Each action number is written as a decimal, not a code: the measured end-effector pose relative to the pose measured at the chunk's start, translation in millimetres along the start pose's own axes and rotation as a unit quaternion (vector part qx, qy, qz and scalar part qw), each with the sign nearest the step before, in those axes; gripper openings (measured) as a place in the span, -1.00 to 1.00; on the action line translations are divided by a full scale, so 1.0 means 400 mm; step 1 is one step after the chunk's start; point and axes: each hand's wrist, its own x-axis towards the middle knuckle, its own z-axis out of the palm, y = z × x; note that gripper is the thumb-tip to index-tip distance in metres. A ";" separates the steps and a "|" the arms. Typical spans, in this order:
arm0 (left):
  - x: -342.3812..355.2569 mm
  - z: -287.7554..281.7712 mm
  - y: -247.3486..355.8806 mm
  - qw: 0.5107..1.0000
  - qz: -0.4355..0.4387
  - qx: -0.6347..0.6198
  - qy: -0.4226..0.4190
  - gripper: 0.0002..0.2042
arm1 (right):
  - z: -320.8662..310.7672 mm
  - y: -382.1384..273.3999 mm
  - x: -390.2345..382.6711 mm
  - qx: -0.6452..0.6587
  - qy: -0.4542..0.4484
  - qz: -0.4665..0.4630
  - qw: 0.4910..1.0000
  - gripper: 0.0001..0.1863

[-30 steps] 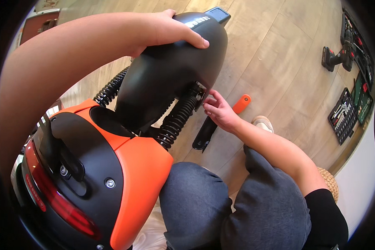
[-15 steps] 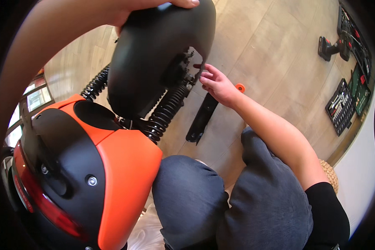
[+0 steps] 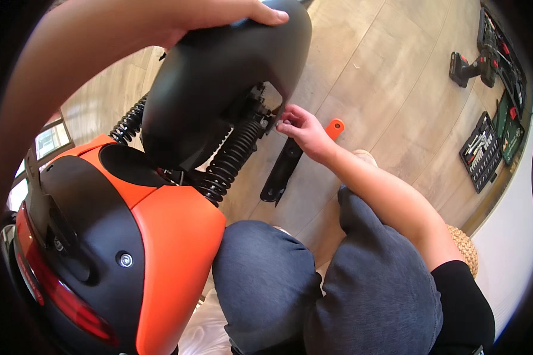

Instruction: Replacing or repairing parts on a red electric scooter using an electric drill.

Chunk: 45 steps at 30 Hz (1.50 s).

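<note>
A large black mudguard [image 3: 201, 89] sits between two black coil-spring shock absorbers [image 3: 234, 160] of an orange and black scooter-like vehicle [image 3: 175, 236]. At the top, my left hand [image 3: 243, 15] grips the mudguard, its thumb lying over the curved surface; most of the other fingers are out of sight. My right hand [image 3: 308, 133] is beside the upper end of the nearer shock, next to the mudguard's cut-out. Its fingers are curled together in a pinch. Whatever lies between the fingertips is too small to make out. Bolts and brackets show through the cut-out.
Below my right hand, a long black part with an orange end [image 3: 283, 168] lies on the wooden floor. At the far right are a cordless drill [image 3: 485, 65], a socket set [image 3: 481, 151] and a green case [image 3: 509, 133]. A red tail light [image 3: 71, 296] is at lower left.
The mudguard has tilted a little and its cut-out has shifted down and left. My right hand has moved slightly lower, its fingers drawing closer together. My left hand keeps its hold.
</note>
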 end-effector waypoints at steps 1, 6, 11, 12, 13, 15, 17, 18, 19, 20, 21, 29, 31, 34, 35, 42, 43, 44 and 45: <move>-0.003 -0.005 -0.002 1.000 -0.001 0.002 0.006 0.05 | -0.004 0.012 -0.013 -0.002 0.011 0.011 1.000 -0.59; -0.015 -0.010 -0.061 0.985 0.115 0.019 0.125 0.09 | 0.047 -0.010 -0.012 -0.017 0.027 0.007 0.999 -0.63; 0.033 -0.007 -0.100 0.988 0.103 0.005 0.111 0.06 | 0.004 0.003 -0.007 -0.028 0.005 0.013 1.000 -0.72; 0.031 -0.004 -0.102 0.989 0.101 0.006 0.110 0.06 | 0.014 -0.009 -0.006 -0.024 0.006 0.007 1.000 -0.74; 0.031 0.002 -0.103 0.989 0.099 0.007 0.109 0.06 | 0.024 -0.016 -0.004 -0.019 0.008 0.000 1.000 -0.75; 0.029 0.012 -0.095 0.989 0.099 0.010 0.105 0.06 | 0.026 -0.022 0.001 -0.027 -0.002 -0.004 1.000 -0.76; 0.032 0.027 -0.083 0.990 0.101 0.013 0.098 0.06 | 0.018 -0.018 0.007 -0.035 -0.009 -0.006 0.999 -0.77; 0.035 0.036 -0.075 0.990 0.103 0.015 0.093 0.06 | 0.011 -0.013 0.010 -0.051 -0.013 -0.010 0.999 -0.78; 0.040 0.047 -0.066 0.991 0.104 0.017 0.088 0.06 | 0.003 -0.007 0.013 -0.067 -0.017 -0.014 0.998 -0.79; 0.043 0.059 -0.058 0.991 0.108 0.018 0.081 0.06 | -0.005 -0.007 0.013 -0.068 -0.009 -0.011 0.998 -0.79; 0.049 0.071 -0.049 0.991 0.110 0.020 0.074 0.06 | -0.009 -0.007 0.018 -0.074 -0.021 -0.014 0.997 -0.79; 0.085 0.152 0.022 0.991 0.128 0.038 0.033 0.06 | 0.028 0.001 0.015 -0.078 -0.013 -0.018 0.997 -0.75; 0.085 0.156 0.030 0.991 0.126 0.041 0.029 0.06 | 0.032 -0.014 0.012 -0.115 -0.007 -0.020 0.993 -0.76; 0.082 0.154 0.042 0.990 0.127 0.047 0.027 0.06 | 0.008 -0.014 0.015 -0.130 -0.018 -0.010 0.991 -0.78; 0.081 0.153 0.044 0.991 0.125 0.049 0.026 0.06 | 0.004 -0.009 0.017 -0.128 -0.018 -0.010 0.992 -0.78; 0.065 0.133 0.051 0.992 0.106 0.062 0.030 0.05 | 0.017 -0.002 0.014 -0.079 -0.024 -0.013 0.996 -0.81; 0.061 0.127 0.052 0.992 0.104 0.064 0.031 0.05 | 0.021 -0.003 0.015 -0.079 -0.022 -0.007 0.997 -0.82; 0.058 0.125 0.054 0.992 0.104 0.065 0.032 0.05 | 0.019 0.000 0.014 -0.080 -0.022 -0.008 0.996 -0.82; 0.055 0.121 0.055 0.992 0.104 0.066 0.033 0.05 | 0.018 0.003 0.014 -0.074 -0.021 -0.009 0.997 -0.82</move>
